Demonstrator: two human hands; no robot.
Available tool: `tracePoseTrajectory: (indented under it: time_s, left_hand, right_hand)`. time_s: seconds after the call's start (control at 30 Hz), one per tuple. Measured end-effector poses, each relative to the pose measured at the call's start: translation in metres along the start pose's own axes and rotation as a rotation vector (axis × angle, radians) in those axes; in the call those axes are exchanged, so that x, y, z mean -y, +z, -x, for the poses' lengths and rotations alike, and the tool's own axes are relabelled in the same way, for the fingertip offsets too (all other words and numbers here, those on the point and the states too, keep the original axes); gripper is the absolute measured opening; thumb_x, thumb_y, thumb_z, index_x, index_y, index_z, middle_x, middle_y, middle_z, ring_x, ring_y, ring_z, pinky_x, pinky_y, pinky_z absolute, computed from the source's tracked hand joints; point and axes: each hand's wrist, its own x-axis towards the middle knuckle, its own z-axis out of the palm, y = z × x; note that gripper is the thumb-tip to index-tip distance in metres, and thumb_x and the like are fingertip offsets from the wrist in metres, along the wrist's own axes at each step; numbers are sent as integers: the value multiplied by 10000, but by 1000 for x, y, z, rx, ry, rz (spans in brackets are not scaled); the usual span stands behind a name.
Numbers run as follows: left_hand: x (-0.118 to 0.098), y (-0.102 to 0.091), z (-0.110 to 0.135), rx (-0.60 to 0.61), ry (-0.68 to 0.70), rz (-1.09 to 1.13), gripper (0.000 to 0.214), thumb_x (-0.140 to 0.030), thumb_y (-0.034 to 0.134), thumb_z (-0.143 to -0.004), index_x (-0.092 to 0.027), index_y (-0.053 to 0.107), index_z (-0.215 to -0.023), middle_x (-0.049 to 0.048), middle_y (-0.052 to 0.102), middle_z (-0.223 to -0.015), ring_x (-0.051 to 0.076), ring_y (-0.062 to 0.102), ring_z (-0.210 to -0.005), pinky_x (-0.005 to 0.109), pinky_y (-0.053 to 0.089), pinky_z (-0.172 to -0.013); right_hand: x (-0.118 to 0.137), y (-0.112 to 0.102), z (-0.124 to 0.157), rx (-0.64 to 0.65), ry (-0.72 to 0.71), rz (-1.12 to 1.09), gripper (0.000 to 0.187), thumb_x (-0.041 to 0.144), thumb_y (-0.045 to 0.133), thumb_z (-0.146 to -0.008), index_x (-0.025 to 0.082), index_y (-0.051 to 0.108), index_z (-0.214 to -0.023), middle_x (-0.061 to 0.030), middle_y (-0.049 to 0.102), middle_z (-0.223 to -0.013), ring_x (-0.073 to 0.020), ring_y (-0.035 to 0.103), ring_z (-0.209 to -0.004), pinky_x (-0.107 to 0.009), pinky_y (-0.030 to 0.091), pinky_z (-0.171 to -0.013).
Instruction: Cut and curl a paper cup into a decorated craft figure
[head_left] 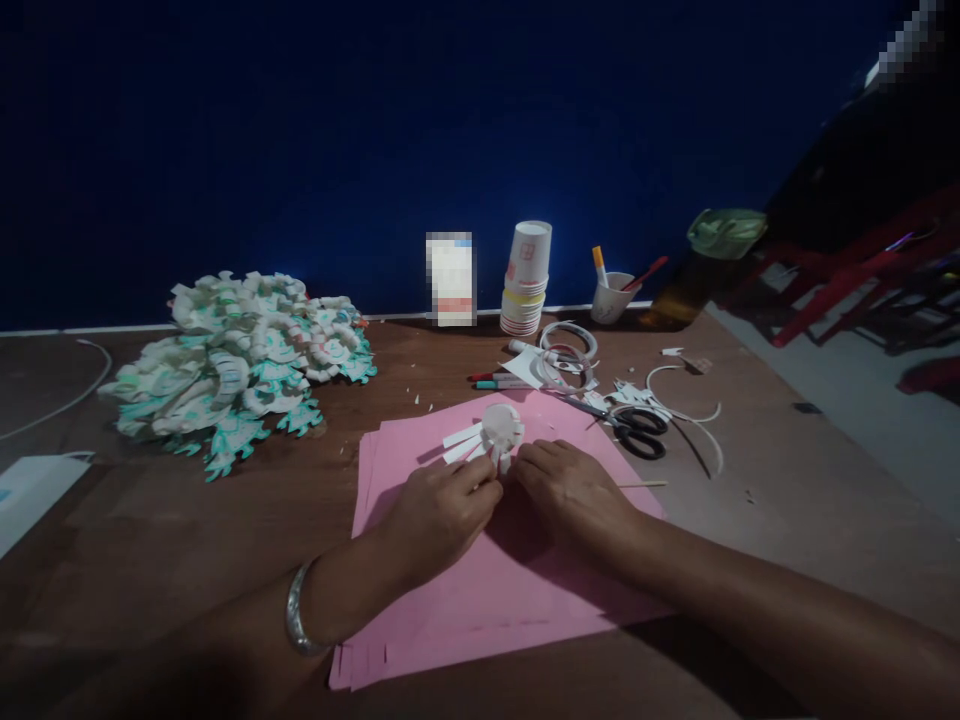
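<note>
A white paper cup [501, 428], cut into strips around its round base, is held over a stack of pink paper sheets [465, 570]. Straight strips fan out on its left, while those on the right look curled. My left hand [450, 505], with a silver bangle at the wrist, pinches a strip at the cup's near side. Closed fingers of my right hand [566, 490] are on the cup's near right edge; the fingertips are partly hidden. A thin wooden stick [645, 485] shows beyond my right hand, its other end out of sight.
At left lies a heap of cut-paper pieces with green edges [247, 360]. Scissors [634, 425], tape rolls [566, 365], markers [499, 382] and paper scraps lie behind the pink sheets. Farther back stand stacked paper cups [527, 275], a cup holding pens [613, 298] and a jar [705, 265].
</note>
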Motion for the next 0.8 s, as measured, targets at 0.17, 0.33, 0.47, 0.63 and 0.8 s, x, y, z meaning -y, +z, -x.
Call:
tracePoseTrajectory:
  time_s: [0.17, 0.33, 0.47, 0.63, 0.8]
  left_hand:
    - [-2, 1, 1, -29, 83, -53, 259, -82, 421, -970, -164, 596, -797, 29, 599, -749, 172, 563, -675, 308, 429, -590]
    - [-1, 5, 1, -11, 93, -43, 262, -93, 404, -984, -161, 595, -817, 39, 610, -784, 173, 563, -684, 311, 435, -600]
    - [0, 4, -3, -6, 34, -13, 232, -104, 419, -978, -163, 603, -850, 34, 607, -808, 176, 592, -721, 306, 450, -596]
    - [-1, 1, -7, 10, -16, -58, 171, -104, 460, -947, -166, 604, -878, 39, 611, -851, 184, 601, -707, 307, 433, -530]
    - [-3, 2, -3, -53, 18, -82, 189, -80, 464, -946, -174, 608, -867, 25, 617, -814, 168, 587, -673, 302, 428, -544]
  right_hand:
    - [-2, -2, -1, 43, 43, -46, 93, 47, 608, -901, 131, 643, -919, -79, 693, -923, -221, 611, -847, -352, 433, -797]
    - [-5, 4, 0, 10, -21, -18, 96, 45, 595, -909, 130, 636, -927, -84, 686, -925, -219, 602, -843, -351, 429, -789]
    - [-8, 6, 1, -9, -37, -30, 94, 49, 619, -875, 131, 631, -920, -81, 681, -913, -219, 599, -834, -350, 425, -779]
    - [-6, 3, -1, 24, -24, -49, 106, 50, 621, -853, 130, 633, -922, -88, 683, -924, -228, 613, -848, -360, 423, -797]
    - [-4, -2, -3, 64, 11, -25, 103, 54, 616, -851, 121, 637, -926, -103, 687, -940, -243, 617, -857, -373, 416, -816]
